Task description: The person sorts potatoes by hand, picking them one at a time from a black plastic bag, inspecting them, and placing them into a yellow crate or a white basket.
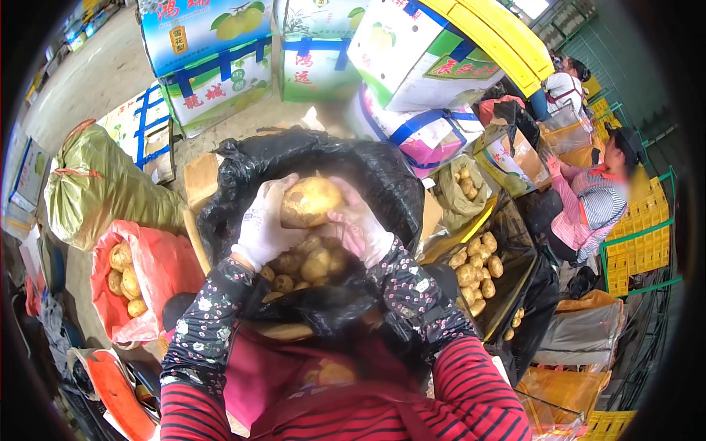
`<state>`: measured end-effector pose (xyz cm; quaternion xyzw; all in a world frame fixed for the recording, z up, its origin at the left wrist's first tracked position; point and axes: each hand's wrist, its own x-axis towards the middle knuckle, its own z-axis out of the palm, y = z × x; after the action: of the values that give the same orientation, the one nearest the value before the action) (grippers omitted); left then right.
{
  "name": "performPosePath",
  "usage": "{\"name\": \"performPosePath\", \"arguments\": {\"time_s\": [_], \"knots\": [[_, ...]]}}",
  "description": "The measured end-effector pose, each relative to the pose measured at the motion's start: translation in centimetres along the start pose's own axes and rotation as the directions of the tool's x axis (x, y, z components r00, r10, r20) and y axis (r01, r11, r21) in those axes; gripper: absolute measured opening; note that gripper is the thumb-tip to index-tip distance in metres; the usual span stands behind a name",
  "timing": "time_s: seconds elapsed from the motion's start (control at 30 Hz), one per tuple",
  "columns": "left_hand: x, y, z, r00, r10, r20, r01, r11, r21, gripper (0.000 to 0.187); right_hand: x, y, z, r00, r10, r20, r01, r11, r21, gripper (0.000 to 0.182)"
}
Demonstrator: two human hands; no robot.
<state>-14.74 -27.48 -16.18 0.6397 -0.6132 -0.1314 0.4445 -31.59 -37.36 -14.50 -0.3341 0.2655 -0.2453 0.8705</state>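
Note:
A large potato with brownish patches is held up over a bin lined with a black plastic bag. My left hand, in a white glove, grips its left side with the fingers closed round it. My right hand, also gloved and slightly blurred, presses its fingers against the potato's right side. Below both hands, several more potatoes lie inside the black bag, partly in shadow and partly covered by the hands.
A red bag of potatoes and a tied green sack stand at left. On the right are loose potatoes in a dark-lined container and a small open sack. Fruit cartons stack ahead. Two co-workers are at far right.

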Motion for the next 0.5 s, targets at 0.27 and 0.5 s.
{"name": "performPosePath", "arguments": {"time_s": [0.27,0.5], "knots": [[-0.5,-0.1,0.6,0.99,-0.11,0.085,0.105,0.993,0.061,0.095,0.3,1.8,-0.7,0.981,-0.183,-0.066,0.14,0.897,-0.42,0.069],[-0.7,-1.4,0.9,0.989,-0.125,0.081,0.129,0.99,-0.059,0.094,0.6,2.1,-0.2,0.937,-0.328,-0.118,0.19,0.764,-0.617,0.062]]}}
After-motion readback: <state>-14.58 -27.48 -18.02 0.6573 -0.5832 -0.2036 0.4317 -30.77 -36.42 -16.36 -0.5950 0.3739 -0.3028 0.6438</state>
